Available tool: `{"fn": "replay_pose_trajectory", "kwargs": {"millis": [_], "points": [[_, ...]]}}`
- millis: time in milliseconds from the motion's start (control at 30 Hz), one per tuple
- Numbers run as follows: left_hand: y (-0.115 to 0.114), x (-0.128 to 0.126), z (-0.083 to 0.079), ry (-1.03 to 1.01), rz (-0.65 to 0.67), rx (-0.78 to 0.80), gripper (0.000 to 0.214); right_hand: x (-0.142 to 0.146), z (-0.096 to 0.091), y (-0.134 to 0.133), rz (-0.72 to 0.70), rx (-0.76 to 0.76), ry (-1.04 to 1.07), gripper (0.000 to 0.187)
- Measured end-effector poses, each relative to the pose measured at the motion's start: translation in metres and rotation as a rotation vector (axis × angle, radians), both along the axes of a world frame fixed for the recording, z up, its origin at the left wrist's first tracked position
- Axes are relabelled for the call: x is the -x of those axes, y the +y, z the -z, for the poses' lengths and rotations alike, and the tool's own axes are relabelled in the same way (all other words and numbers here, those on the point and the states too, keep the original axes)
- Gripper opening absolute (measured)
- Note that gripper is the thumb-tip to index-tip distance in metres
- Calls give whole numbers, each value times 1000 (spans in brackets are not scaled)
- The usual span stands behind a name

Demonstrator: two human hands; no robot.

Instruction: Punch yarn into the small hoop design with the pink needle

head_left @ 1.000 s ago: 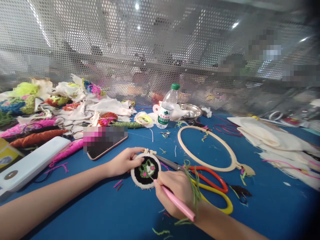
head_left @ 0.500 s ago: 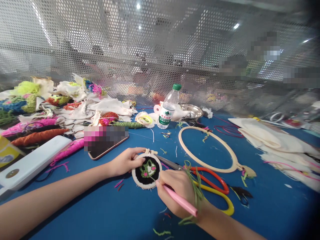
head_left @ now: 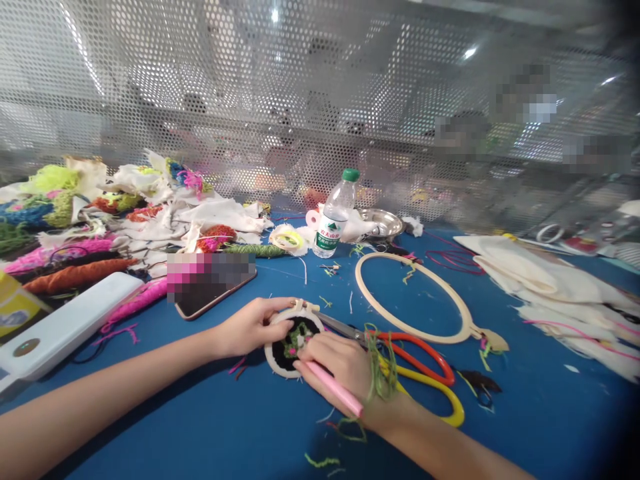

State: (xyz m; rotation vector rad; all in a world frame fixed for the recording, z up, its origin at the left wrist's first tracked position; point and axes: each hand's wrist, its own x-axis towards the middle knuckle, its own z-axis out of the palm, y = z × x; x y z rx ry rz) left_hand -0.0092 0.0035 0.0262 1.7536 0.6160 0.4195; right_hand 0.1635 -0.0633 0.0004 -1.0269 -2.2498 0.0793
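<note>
My left hand point(head_left: 250, 325) grips the left rim of a small round embroidery hoop point(head_left: 280, 353) that lies on the blue table point(head_left: 200, 413). The hoop holds black fabric with a green and pink tufted patch. My right hand point(head_left: 345, 373) is closed on a pink punch needle point(head_left: 334, 389) and lies over the hoop's right half, the tip down on the fabric. Green yarn point(head_left: 376, 363) trails across the back of this hand and wrist.
Red scissors point(head_left: 420, 357) and yellow scissors point(head_left: 445, 400) lie just right of my right hand. A large empty wooden hoop point(head_left: 463, 313), a water bottle point(head_left: 334, 215), a phone point(head_left: 213, 288), a white case point(head_left: 65, 327), yarn and cloth piles point(head_left: 150, 213), folded white cloth point(head_left: 555, 283).
My right hand has slid up and left over the small hoop, lowering the pink needle flatter. The left hand keeps its hold on the rim.
</note>
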Motion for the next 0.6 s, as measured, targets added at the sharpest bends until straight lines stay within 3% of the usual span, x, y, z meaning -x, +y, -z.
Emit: {"fn": "replay_pose_trajectory", "kwargs": {"millis": [100,233,433,600], "points": [[5,4,8,7,-51,8,39,-5,-7,2,-44,194,134,5],[15,8,19,23,-154,26,47,-10,-13,6,-53,363,296,11],[18,6,22,-18,-142,77,54,-12,-6,7,113,370,333,14],[18,6,23,-29,-144,86,55,-14,-3,6,139,391,370,13]]}}
